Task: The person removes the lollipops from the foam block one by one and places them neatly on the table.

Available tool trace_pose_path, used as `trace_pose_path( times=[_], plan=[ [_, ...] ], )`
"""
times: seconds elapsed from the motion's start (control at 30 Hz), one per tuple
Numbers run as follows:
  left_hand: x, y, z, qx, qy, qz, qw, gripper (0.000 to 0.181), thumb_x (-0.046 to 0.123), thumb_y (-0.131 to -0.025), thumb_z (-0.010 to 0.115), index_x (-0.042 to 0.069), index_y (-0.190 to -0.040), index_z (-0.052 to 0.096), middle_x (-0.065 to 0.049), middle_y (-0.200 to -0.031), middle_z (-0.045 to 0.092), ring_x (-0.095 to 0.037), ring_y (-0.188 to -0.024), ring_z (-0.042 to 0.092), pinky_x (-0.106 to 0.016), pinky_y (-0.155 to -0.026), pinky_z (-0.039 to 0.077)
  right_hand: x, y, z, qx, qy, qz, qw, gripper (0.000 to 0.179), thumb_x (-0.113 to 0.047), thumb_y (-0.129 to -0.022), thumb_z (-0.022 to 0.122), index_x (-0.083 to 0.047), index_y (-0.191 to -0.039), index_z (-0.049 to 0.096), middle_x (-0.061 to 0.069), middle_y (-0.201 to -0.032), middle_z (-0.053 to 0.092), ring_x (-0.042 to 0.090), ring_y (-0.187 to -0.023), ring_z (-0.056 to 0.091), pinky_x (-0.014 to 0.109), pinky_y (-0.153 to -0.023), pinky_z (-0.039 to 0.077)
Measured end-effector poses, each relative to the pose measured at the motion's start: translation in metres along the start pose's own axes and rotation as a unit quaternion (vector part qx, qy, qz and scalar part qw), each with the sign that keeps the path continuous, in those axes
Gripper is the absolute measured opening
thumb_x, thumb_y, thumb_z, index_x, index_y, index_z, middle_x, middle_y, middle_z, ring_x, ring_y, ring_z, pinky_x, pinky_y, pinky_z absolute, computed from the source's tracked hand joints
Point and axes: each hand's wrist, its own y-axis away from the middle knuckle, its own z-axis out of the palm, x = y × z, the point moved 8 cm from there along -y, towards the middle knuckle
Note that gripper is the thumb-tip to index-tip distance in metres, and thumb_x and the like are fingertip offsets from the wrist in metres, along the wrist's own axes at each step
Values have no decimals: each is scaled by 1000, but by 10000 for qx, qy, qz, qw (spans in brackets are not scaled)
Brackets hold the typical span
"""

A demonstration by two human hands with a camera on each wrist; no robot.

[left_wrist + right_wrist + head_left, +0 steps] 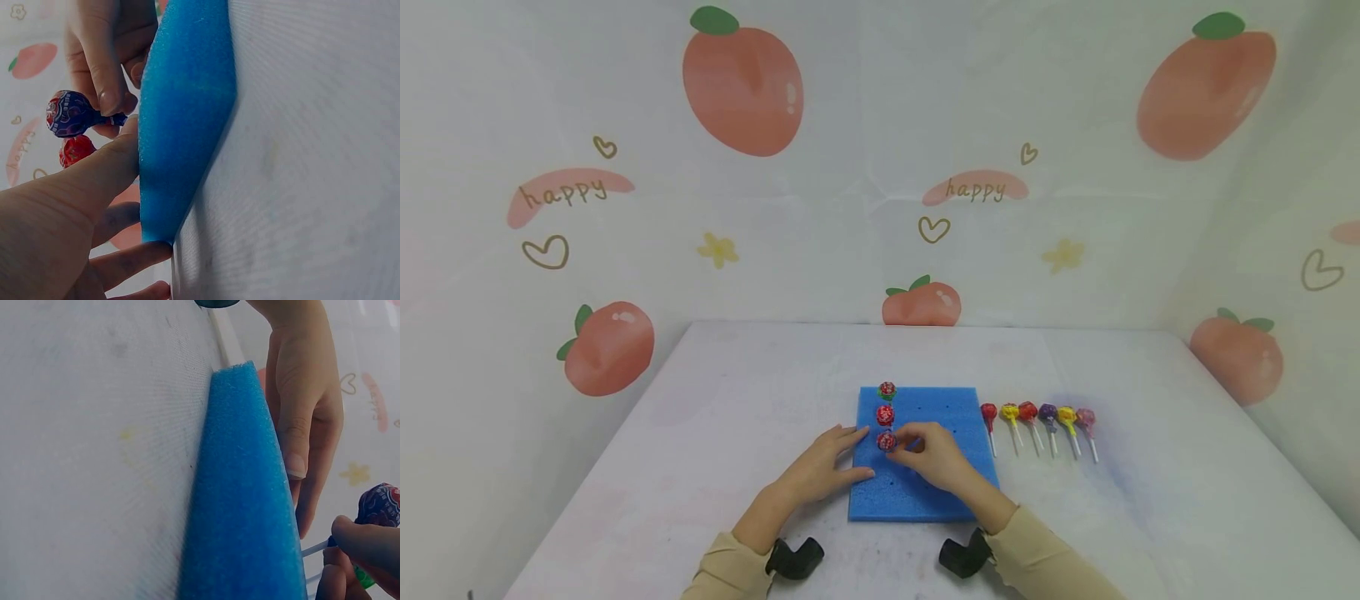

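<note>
My right hand (936, 457) pinches a lollipop (887, 440) with a dark blue and red wrapper, just below its round head. In the right wrist view its white stick (314, 549) runs down to the top face of a thick blue foam board (244, 487). Against the board's left edge rests my left hand (820, 467), fingers straight and thumb spread apart. Behind the pinched lollipop, a red lollipop (885, 414) and a red-and-green lollipop (887, 389) stand upright in the same column. Small holes dot the rest of the board.
Several loose lollipops lie in a row on the white table (760, 367), right of the board: red (989, 412), yellow (1010, 412), purple (1048, 413) and pink (1086, 418) ones among them. A printed curtain (850, 167) hangs behind the table.
</note>
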Motion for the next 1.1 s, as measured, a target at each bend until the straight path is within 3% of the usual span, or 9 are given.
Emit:
trace_pose_path(
  times=[0.33,0.67,1.1],
  plan=[
    [1,1,0,14,19,79,10000,66,38,-84,67,6,-138,46,-23,-140,46,-45,-136,31,-59,-108,30,1,-1,-1,56,-103,147,9998,18,-14,-84,69,-3,-98,71,11,-87,70,5,-65,54,17,-53,45],
    [-2,0,1,2,1,50,10000,67,41,-84,65,7,-139,45,-21,-141,45,-44,-137,30,-59,-108,30,-13,1,-13,-81,-318,26,9995,21,-19,-86,67,-4,-101,71,12,-92,70,7,-69,57,15,-62,48],
    [-1,0,1,-8,-18,26,10000,66,41,-85,65,8,-139,45,-21,-141,44,-43,-137,30,-59,-108,30,-10,5,-24,31,-223,-7,9997,21,-21,-86,67,-6,-100,70,11,-91,69,6,-67,57,15,-63,49]
  ],
)
